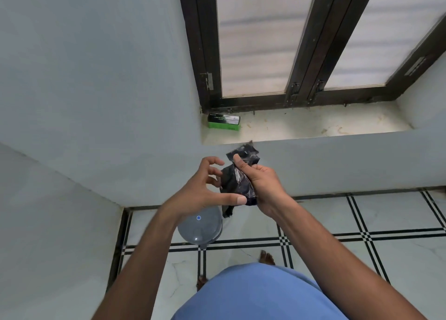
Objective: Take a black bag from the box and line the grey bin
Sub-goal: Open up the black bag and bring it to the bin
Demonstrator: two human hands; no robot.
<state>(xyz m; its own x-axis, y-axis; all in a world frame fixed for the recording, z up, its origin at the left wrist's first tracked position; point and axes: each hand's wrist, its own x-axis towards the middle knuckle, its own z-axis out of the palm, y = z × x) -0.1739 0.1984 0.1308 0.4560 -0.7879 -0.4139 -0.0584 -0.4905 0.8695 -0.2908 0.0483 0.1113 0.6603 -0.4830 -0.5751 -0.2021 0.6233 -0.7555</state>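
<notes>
Standing over the round grey plastic bin (200, 228), I pinch the folded, thin black plastic bag (237, 182) in my right hand (263, 182), left hand (205, 187) spread beside it, seeking a slippery, featherlight edge.

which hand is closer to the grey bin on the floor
Left. The left hand hovers just above the grey bin, fingers spread; the right hand grips the black bag, further to the bin's right.

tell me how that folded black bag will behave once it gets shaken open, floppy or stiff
Probably floppy: the black bag crumples in the right hand and a loose end droops below. Its glossy film looks thin, so likely light and somewhat slippery. The left hand may need to help separate layers.
</notes>
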